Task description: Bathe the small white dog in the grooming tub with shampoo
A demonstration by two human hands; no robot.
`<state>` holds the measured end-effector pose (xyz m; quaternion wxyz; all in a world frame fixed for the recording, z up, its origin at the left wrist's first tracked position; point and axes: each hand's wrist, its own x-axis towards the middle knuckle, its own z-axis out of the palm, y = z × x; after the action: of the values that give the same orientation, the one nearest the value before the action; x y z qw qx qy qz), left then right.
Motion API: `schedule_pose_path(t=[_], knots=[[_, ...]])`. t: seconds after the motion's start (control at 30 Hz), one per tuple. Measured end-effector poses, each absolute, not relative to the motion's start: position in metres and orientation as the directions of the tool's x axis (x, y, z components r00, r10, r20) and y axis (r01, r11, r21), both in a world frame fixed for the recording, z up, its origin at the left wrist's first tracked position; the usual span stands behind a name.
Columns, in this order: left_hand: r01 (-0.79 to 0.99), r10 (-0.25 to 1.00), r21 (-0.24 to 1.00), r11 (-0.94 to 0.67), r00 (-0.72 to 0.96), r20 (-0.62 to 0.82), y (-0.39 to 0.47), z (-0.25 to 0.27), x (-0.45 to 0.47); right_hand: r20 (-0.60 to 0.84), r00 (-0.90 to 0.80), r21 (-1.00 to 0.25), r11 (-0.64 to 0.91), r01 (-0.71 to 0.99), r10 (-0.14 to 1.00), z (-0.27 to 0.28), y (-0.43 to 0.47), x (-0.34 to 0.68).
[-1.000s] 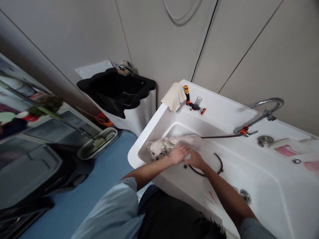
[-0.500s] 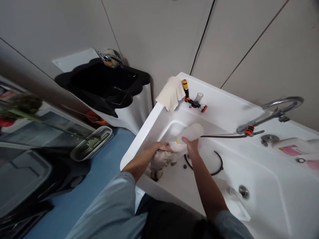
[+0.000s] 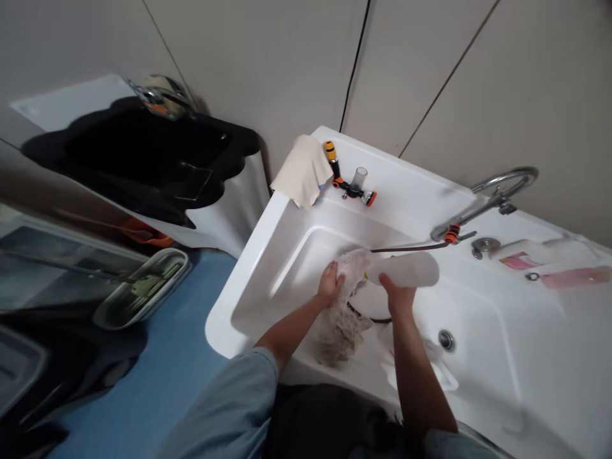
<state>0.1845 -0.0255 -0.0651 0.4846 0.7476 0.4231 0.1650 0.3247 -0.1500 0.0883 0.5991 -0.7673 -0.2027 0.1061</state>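
A small wet dog (image 3: 340, 333) with cream-white fur stands in the white tub (image 3: 248, 268). Its head end points toward me, and its rear, pale with lather, is by the far wall. My left hand (image 3: 329, 284) grips the dog's side near the rear, fingers curled into the fur. In my right hand (image 3: 399, 293) is a whitish translucent squeeze bottle (image 3: 414, 269), tilted so its yellow tip (image 3: 366, 275) meets or nearly meets the dog's coat. Part of the dog's far side is hidden behind the bottle.
A beige cloth (image 3: 301, 169) hangs over the tub corner, beside a black-and-orange spray gun (image 3: 354, 189). A chrome faucet (image 3: 497, 197) with a brown hose (image 3: 406, 247) stands right, near bottles (image 3: 574, 276) and a drain (image 3: 446, 340). A black basin (image 3: 143, 153) is left.
The dog has turned, and its head has shifted right. My left hand has moved up and right along its body. The bottle has moved right and slightly down, still in my right hand.
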Motion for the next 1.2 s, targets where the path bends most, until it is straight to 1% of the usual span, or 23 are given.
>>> schedule_pose_path(t=[0.03,0.07,0.1,0.2,0.27,0.33,0.37,0.43,0.5,0.53,0.6,0.67,0.73,0.77,0.83,0.9,0.97,1.1,1.13,1.2], knots=[[0.442,0.787,0.876,-0.192,0.603,-0.131,-0.025,-0.065,0.19,0.055,0.894,-0.962,-0.216,0.167,0.445,0.085,-0.151,0.324],[0.421,0.779,0.882,-0.209,0.617,-0.11,-0.024,-0.065,0.192,0.042,0.906,-0.966,-0.215,0.145,0.42,0.084,-0.148,0.326],[0.413,0.776,0.884,-0.22,0.623,-0.098,-0.025,-0.066,0.193,0.045,0.928,-0.973,-0.196,0.125,0.37,0.084,-0.142,0.332],[0.41,0.794,0.886,-0.217,0.602,-0.084,-0.031,-0.072,0.191,0.127,0.973,-0.989,-0.051,0.139,0.19,0.096,-0.121,0.361],[0.413,0.816,0.89,-0.193,0.571,-0.088,-0.036,-0.077,0.19,0.166,0.976,-0.986,0.035,0.163,0.139,0.104,-0.115,0.372],[0.422,0.841,0.893,-0.154,0.531,-0.106,-0.04,-0.081,0.192,0.148,0.977,-0.989,0.039,0.144,0.155,0.105,-0.12,0.368],[0.426,0.854,0.896,-0.129,0.507,-0.118,-0.042,-0.082,0.194,0.117,0.975,-0.993,0.003,0.119,0.19,0.103,-0.126,0.36],[0.419,0.877,0.906,-0.063,0.456,-0.15,-0.043,-0.084,0.197,0.03,0.955,-0.991,-0.114,0.066,0.294,0.096,-0.144,0.338],[0.407,0.899,0.913,0.042,0.383,-0.212,-0.042,-0.085,0.199,-0.036,0.925,-0.975,-0.215,0.05,0.379,0.091,-0.161,0.319],[0.406,0.904,0.908,0.105,0.342,-0.258,-0.042,-0.085,0.199,-0.04,0.914,-0.969,-0.237,0.062,0.404,0.091,-0.167,0.312],[0.436,0.891,0.872,0.221,0.274,-0.363,-0.041,-0.086,0.196,0.008,0.892,-0.966,-0.226,0.123,0.451,0.093,-0.173,0.305],[0.505,0.86,0.816,0.28,0.246,-0.447,-0.041,-0.086,0.191,0.047,0.848,-0.968,-0.185,0.168,0.527,0.096,-0.174,0.3],[0.571,0.832,0.766,0.296,0.239,-0.5,-0.044,-0.086,0.185,0.009,0.82,-0.974,-0.182,0.138,0.573,0.096,-0.174,0.293],[0.581,0.828,0.758,0.297,0.238,-0.507,-0.046,-0.085,0.183,-0.029,0.821,-0.975,-0.199,0.103,0.57,0.096,-0.174,0.289],[0.553,0.845,0.781,0.289,0.236,-0.48,-0.051,-0.082,0.181,-0.068,0.856,-0.973,-0.224,0.057,0.512,0.094,-0.179,0.284],[0.497,0.88,0.831,0.251,0.241,-0.41,-0.056,-0.08,0.182,-0.041,0.89,-0.977,-0.203,0.058,0.454,0.095,-0.19,0.283],[0.458,0.904,0.871,0.177,0.276,-0.328,-0.059,-0.078,0.185,-0.006,0.91,-0.983,-0.172,0.072,0.414,0.1,-0.206,0.285],[0.398,0.893,0.917,0.043,0.397,-0.214,-0.061,-0.081,0.19,-0.044,0.922,-0.98,-0.198,0.036,0.384,0.113,-0.24,0.277],[0.378,0.895,0.925,0.036,0.4,-0.198,-0.062,-0.084,0.19,-0.055,0.922,-0.978,-0.207,0.028,0.384,0.116,-0.244,0.274],[0.347,0.919,0.935,0.07,0.342,-0.196,-0.063,-0.09,0.19,-0.045,0.917,-0.98,-0.197,0.037,0.396,0.123,-0.242,0.274]])
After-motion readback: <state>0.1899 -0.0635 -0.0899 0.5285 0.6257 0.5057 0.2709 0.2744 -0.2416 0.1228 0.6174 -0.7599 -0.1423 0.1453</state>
